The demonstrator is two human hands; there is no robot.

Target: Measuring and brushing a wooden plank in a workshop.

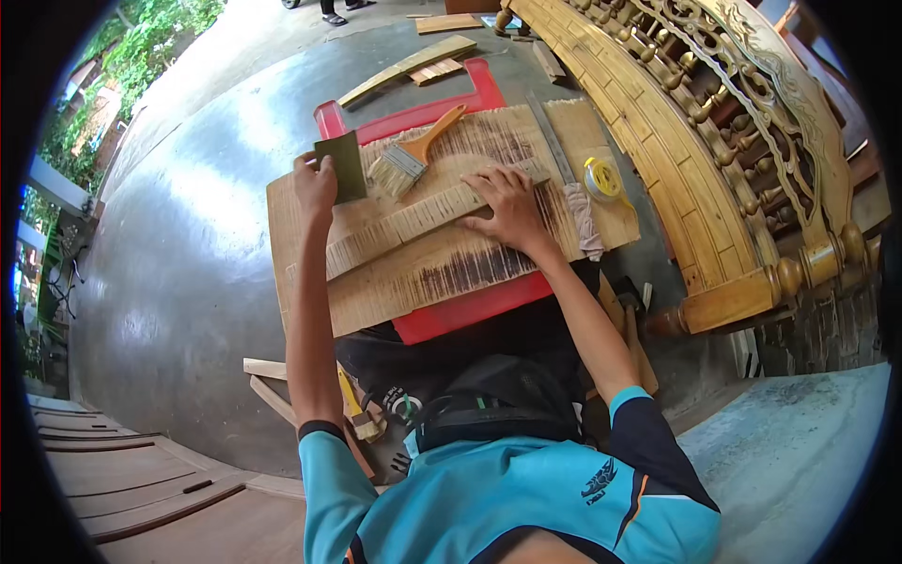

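Observation:
My left hand (318,183) pinches the edge of a dark green sheet (345,167), which looks like sandpaper, above the left end of the work board. A long, narrow wooden strip (413,221) lies slantwise across the board. My right hand (508,202) grips the strip near its right end, fingers over the far edge and thumb on the near side. Beneath is the brown, dark-streaked board (376,305), resting on a red plastic stool (474,308). A wide paintbrush (411,158) with an orange handle lies just beyond the strip.
On the board's right are a long flat metal tool (552,139), a crumpled cloth (583,221) and a yellow tape roll (602,179). A carved wooden bench (691,197) stands to the right. Wood offcuts (409,70) lie beyond; another brush (360,414) is near my left side.

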